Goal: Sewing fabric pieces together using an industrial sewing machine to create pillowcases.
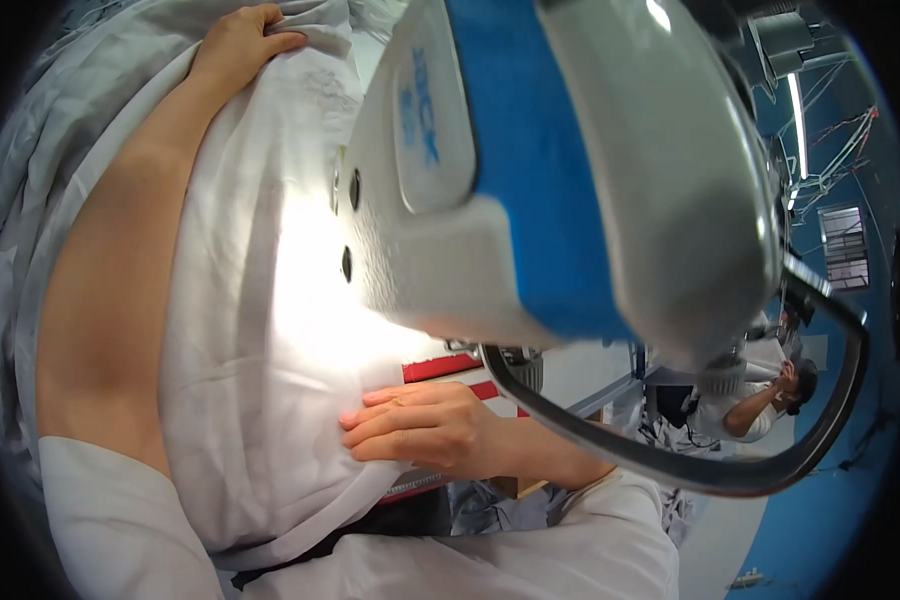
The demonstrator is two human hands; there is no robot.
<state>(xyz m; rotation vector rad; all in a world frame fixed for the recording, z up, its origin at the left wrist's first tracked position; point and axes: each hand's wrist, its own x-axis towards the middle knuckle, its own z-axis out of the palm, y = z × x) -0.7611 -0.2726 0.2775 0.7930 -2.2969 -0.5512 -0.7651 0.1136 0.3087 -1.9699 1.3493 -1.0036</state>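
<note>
A large piece of white fabric spreads under the head of a white and blue sewing machine. At the far left, my left hand grips a fold of this fabric between thumb and fingers, with my arm stretched across the cloth. My right hand lies flat on the near part of the fabric, to the right, fingers stretched out and close together. A bright light falls on the cloth beside the machine. The needle and presser foot are hidden behind the machine head.
Red strips mark the work surface beside my right hand. A dark curved bar arcs out from the machine. Bunched white cloth hangs along the left edge. Farther right, another person sits holding white material.
</note>
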